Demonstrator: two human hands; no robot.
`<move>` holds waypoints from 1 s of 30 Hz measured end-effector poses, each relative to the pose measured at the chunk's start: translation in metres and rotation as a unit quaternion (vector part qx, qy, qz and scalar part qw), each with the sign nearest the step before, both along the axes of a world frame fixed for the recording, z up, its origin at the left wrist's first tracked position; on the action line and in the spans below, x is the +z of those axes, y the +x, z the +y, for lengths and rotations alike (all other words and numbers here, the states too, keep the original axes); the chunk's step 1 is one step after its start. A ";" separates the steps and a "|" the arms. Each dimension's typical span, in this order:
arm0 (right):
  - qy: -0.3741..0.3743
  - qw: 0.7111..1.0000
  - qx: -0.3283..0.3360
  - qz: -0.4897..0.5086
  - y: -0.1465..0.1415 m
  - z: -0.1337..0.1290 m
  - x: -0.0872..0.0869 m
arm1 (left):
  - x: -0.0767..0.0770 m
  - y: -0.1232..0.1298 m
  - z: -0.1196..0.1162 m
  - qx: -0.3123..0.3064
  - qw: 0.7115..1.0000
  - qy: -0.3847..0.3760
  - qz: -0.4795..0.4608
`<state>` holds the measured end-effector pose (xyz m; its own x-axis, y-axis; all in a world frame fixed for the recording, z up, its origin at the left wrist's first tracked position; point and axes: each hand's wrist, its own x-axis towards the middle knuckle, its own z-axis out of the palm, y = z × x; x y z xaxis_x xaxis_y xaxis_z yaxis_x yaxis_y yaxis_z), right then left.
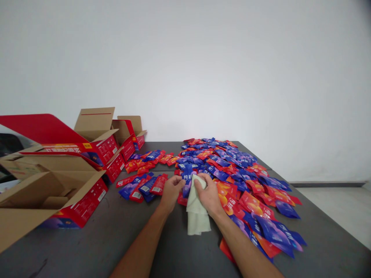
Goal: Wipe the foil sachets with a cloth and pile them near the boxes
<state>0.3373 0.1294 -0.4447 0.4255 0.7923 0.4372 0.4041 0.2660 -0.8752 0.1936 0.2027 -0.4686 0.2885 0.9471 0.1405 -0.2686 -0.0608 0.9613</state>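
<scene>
Between my hands, at the middle of the dark table, is a blue juice pouch [187,178] with white lettering. My left hand [173,189] pinches its left edge. My right hand [208,191] grips a pale green cloth [198,216], which lies against the pouch's right side and hangs down below it. The cloth hides part of the pouch. Right of my right hand spreads a big heap of red and blue pouches [232,199]. Several more pouches [146,187] lie in a small group left of my left hand.
An open cardboard box [84,208], red outside, stands at the near left with its flaps out. Other open red boxes [107,150] stand behind it along the left side. Another small group of pouches [145,160] lies farther back. A white wall [185,69] rises behind the table [116,239].
</scene>
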 end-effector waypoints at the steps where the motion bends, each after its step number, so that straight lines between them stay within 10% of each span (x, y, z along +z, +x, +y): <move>1: 0.001 1.000 -0.005 -0.003 0.001 0.000 0.000 | -0.001 0.000 0.001 0.019 1.000 0.006 0.019; 12: 0.055 0.980 0.093 -0.167 -0.016 -0.004 -0.012 | 0.002 0.004 -0.001 0.047 0.993 -0.048 -0.097; 22: 0.091 0.983 -0.009 -0.160 0.001 0.002 -0.014 | 0.031 0.009 -0.025 -0.173 0.954 -0.176 -0.168; 30: 0.043 0.966 0.138 -0.214 -0.019 -0.007 -0.017 | 0.016 0.008 -0.016 -0.080 0.971 -0.174 -0.144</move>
